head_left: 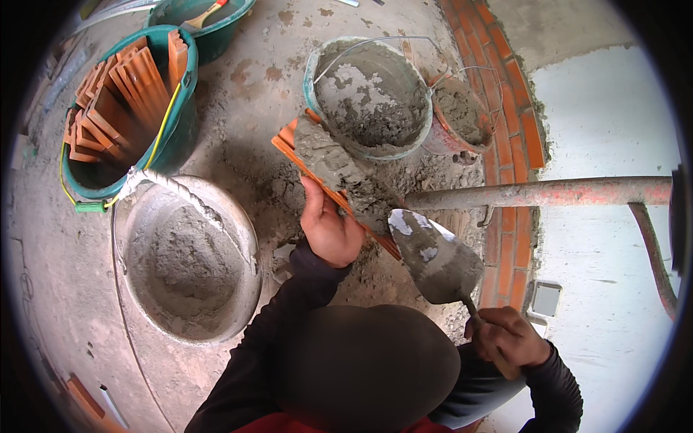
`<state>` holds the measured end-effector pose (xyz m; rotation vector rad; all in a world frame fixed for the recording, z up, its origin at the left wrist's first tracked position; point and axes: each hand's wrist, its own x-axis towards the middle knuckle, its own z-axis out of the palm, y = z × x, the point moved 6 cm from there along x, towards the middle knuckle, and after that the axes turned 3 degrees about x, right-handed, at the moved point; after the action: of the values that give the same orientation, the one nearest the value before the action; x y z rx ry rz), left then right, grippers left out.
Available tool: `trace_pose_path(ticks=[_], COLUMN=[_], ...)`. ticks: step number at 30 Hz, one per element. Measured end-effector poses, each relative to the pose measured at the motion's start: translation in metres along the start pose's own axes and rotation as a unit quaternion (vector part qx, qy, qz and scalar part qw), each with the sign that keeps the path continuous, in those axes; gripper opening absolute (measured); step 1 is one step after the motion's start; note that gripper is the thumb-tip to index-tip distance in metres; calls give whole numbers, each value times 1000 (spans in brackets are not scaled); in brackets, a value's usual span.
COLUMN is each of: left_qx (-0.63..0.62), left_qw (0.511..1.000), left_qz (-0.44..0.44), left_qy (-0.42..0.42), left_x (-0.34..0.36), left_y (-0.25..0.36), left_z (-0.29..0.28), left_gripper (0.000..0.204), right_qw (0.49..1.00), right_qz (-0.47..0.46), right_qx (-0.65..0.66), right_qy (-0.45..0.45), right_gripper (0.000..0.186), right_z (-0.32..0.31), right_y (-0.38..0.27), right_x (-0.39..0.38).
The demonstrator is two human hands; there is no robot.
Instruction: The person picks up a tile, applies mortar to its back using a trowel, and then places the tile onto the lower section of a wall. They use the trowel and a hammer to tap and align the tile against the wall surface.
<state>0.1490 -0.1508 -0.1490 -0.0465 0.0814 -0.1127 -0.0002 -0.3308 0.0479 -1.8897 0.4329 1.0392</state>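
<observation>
My left hand [330,227] grips a long orange clay tile [289,148], held at a slant, with a thick layer of wet grey mortar [336,173] along it. In my right hand [509,335] is the wooden handle of a trowel; its mortar-smeared blade [433,256] lies just right of the tile's lower end. Beyond the tile stand a bucket of grey mortar [372,94] and a smaller reddish bucket [458,112] holding more mortar.
To the left are a pale bucket of grey powder [191,263], a green bucket of clay pieces [130,108], and a green tub [213,40] with a brush. On the right, a rusty pipe frame [541,191] crosses a brick band [509,79] and white wall [606,115].
</observation>
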Motion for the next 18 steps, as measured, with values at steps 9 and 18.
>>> trace_pose_path(ticks=[9,18], left_qx=[-12,-48], left_qw=[999,997], left_qz=[-23,-55], left_qy=[23,14], left_x=[-1,-5], left_y=[7,6], left_z=[2,0], left_gripper=[50,48], right_qw=[994,989], right_qz=[37,69], right_qx=[88,90], right_qy=[-57,-95], right_gripper=[40,43], right_z=[-24,-33], right_y=[30,33], right_x=[-1,22])
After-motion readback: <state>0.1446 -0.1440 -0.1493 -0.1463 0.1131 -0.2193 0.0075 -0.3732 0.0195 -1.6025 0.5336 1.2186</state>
